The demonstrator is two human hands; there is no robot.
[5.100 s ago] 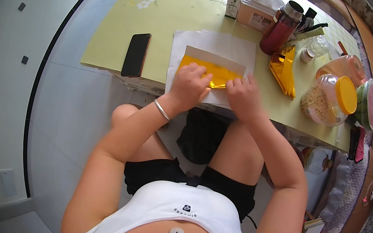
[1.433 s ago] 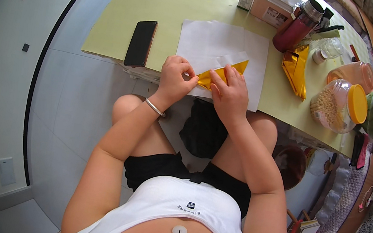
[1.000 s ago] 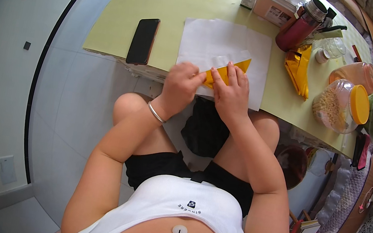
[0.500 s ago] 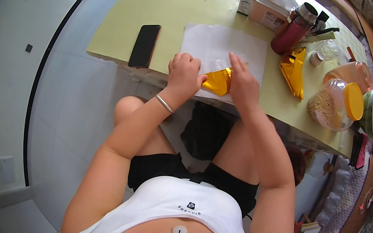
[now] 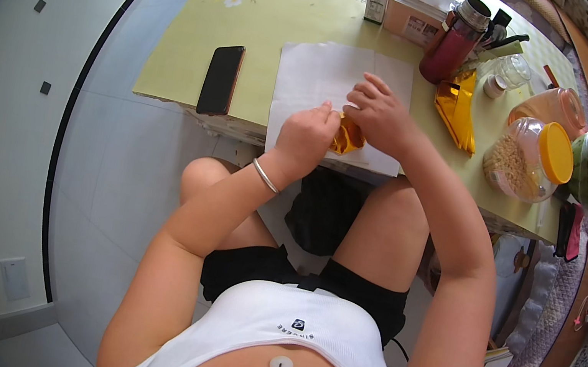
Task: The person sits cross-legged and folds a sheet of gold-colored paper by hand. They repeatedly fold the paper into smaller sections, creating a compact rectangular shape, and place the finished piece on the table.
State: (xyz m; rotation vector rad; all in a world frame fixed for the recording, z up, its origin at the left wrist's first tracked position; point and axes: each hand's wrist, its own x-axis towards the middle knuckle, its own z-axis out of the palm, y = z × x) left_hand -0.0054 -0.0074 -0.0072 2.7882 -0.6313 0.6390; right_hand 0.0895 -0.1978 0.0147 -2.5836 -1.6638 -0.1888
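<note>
A piece of shiny gold foil paper (image 5: 349,140) is pinched between my two hands above a white paper sheet (image 5: 313,70) at the table's near edge. My left hand (image 5: 305,139) closes on its left side, thumb and fingers together. From the right, my right hand (image 5: 379,116) bends over its upper edge with curled fingers, and the two sets of fingertips nearly meet. Much of the foil is hidden behind the fingers. To the right of the sheet lies a folded gold foil piece (image 5: 458,111), touched by neither hand.
A black phone (image 5: 220,79) lies left of the sheet. At the back right stand a dark red thermos (image 5: 451,43), a tissue box (image 5: 408,20) and a small carton (image 5: 376,3). A yellow-lidded jar (image 5: 519,163) and other plastic jars sit at the right on the table (image 5: 177,47).
Both hands have drawn closer together. My right hand has turned from flat, stretched fingers to curled ones at the foil, which now looks more bunched and less visible.
</note>
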